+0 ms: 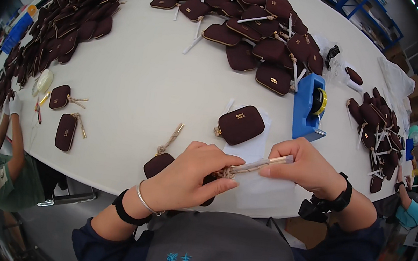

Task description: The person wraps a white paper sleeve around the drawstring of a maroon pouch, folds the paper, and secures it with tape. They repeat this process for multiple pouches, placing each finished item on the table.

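Gold lettering (241,116) in two short lines is printed on the dark maroon pouch (241,126) lying on the white counter (147,81), while on the pouches of the far pile (270,50) only small gold marks (274,80) can be noticed. On the grey apron (226,247), two bright blue characters (185,258) are shown. A pale label (2,174) is also seen on a co-worker's green garment (11,192), but its text cannot be read.

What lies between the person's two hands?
The head view shows a knotted cord, partly in a pale wrap, stretching from left hand to right hand above white paper.
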`<state>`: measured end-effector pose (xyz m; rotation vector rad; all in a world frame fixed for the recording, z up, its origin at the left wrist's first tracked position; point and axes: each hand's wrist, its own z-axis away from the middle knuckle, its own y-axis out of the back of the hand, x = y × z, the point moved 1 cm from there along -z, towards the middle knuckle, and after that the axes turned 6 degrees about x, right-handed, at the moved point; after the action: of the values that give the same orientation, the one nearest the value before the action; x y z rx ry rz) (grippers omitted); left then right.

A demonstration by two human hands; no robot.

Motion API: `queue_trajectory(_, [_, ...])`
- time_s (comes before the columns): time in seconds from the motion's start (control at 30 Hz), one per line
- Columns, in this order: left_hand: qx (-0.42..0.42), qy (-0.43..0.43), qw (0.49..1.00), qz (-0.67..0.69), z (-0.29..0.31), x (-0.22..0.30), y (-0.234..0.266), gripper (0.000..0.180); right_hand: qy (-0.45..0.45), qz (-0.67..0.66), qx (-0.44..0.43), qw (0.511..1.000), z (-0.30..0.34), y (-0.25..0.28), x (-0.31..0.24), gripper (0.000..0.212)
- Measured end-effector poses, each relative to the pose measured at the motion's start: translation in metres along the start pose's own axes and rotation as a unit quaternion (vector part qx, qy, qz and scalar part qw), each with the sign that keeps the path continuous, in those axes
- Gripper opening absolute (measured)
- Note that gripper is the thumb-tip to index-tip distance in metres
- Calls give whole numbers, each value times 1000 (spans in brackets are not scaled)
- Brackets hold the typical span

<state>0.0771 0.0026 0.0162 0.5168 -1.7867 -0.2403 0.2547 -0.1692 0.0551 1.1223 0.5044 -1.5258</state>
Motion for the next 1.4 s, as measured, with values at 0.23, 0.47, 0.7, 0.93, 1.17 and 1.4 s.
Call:
queue_trajectory(0.23, [-14, 56, 998, 22, -6, -1, -14, 17, 9, 3, -13, 1000, 5, 0, 10, 25])
queue_trajectory(0.47, [-6, 34, 999, -9, -8, 2, -18, 16, 15, 19, 10, 1000, 14, -4, 10, 25])
queue_trajectory(0.7, [-41, 85, 995, 11, -10, 4, -16, 14, -4, 38, 8, 999, 15, -5, 11, 27])
queue_trajectory(0.93, [-32, 208, 971, 110, -7, 3, -11, 16, 32, -88, 25, 995, 19, 3, 19, 19])
queue_trajectory(1.17, [-34, 237, 961, 136, -4, 5, -7, 17, 564, 329, 147, 743, 5, -1, 32, 50])
queue_trajectory(1.4, [-16, 260, 954, 148, -1, 5, -3, 19, 534, 341, 92, 769, 0, 2, 26, 55])
